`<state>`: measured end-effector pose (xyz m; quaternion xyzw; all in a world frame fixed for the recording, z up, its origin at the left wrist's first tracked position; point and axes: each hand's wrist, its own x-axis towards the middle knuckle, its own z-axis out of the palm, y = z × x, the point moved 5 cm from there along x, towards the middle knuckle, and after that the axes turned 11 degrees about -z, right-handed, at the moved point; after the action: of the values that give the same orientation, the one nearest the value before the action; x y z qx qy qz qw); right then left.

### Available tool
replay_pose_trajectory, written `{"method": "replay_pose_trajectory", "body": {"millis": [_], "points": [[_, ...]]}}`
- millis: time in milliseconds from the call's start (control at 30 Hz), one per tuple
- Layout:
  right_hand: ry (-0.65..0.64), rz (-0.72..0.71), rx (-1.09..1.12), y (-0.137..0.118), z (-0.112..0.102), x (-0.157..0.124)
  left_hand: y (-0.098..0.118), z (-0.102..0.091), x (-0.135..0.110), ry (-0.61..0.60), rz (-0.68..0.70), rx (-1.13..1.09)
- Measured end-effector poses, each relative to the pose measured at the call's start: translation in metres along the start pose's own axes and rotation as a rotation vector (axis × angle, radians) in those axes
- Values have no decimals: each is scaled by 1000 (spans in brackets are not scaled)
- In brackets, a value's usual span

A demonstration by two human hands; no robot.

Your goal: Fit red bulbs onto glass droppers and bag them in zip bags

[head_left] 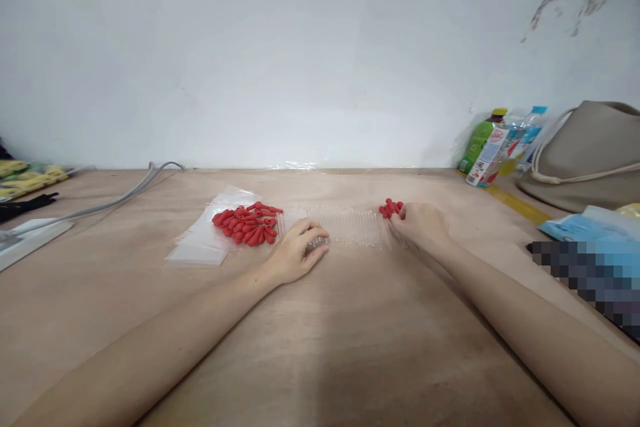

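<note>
A row of clear plastic tubes (345,224) lies across the middle of the wooden table (320,347). My left hand (299,251) rests on the left end of the row, its fingers curled over the tubes. My right hand (419,225) is at the right end, closed around a few red caps (391,207). To the left of the row, on clear plastic bags (210,240), lies a pile of red caps (248,223).
Drink bottles (500,145) and a beige hat (590,155) stand at the back right against the white wall. A blue packet (585,230) lies at the right edge. A grey cable (115,200) and yellow packets (25,177) are at the left.
</note>
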<state>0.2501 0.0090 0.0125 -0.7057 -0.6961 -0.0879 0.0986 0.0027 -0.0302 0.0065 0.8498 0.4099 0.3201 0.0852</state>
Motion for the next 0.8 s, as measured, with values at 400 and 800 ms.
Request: {"method": "replay_pose_trajectory", "body": {"millis": [400,800], "points": [[-103,5,175,3,7,2,1,1,0,2,24,-2],[87,-100,93,-11,3,-2,1,1,0,11,21,15]]}}
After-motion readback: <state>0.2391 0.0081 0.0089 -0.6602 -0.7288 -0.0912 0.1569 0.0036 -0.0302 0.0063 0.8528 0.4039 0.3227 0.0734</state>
